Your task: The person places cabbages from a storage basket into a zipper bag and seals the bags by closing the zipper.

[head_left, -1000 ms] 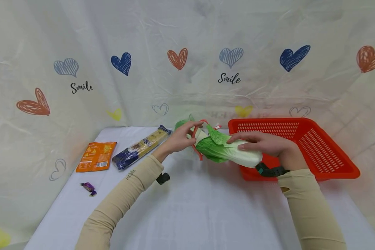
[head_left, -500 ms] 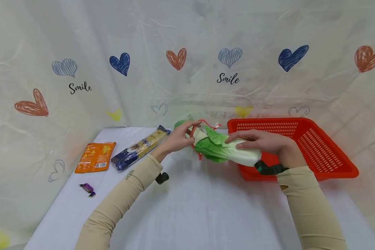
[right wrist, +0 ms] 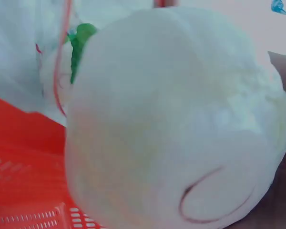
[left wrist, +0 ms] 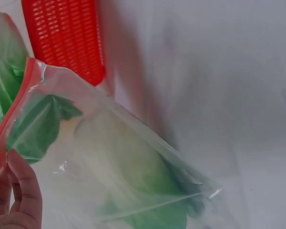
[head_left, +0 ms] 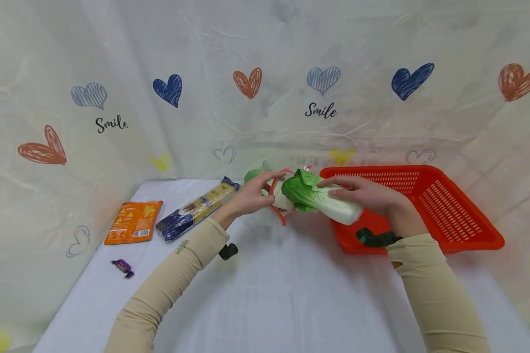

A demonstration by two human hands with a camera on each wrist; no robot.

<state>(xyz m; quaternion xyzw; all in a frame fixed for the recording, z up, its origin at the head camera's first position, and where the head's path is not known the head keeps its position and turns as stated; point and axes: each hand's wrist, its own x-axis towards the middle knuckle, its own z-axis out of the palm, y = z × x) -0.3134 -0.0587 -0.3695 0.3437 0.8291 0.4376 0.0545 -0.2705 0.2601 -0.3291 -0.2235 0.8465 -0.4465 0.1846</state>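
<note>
My right hand (head_left: 371,196) grips a napa cabbage (head_left: 324,198) by its white base, green leaves pointing left. The base fills most of the right wrist view. With my left hand (head_left: 258,191) I pinch the red zip edge (left wrist: 12,114) of a clear zip bag (left wrist: 128,157), whose mouth faces the cabbage. Inside the bag lies another pale cabbage with green leaves (left wrist: 152,191), blurred by the plastic. The held cabbage's leaf tips overlap the bag's opening in the head view.
A red plastic basket (head_left: 457,218) stands on the right. On the left lie a blue-and-gold noodle packet (head_left: 198,208), an orange snack packet (head_left: 134,222) and a purple wrapped candy (head_left: 122,267). A heart-printed curtain (head_left: 269,117) hangs behind the white-covered table (head_left: 274,299).
The right hand has lifted the cabbage slightly and turned its leaf end toward the bag's mouth. My left hand keeps its pinch on the bag's edge, almost still.
</note>
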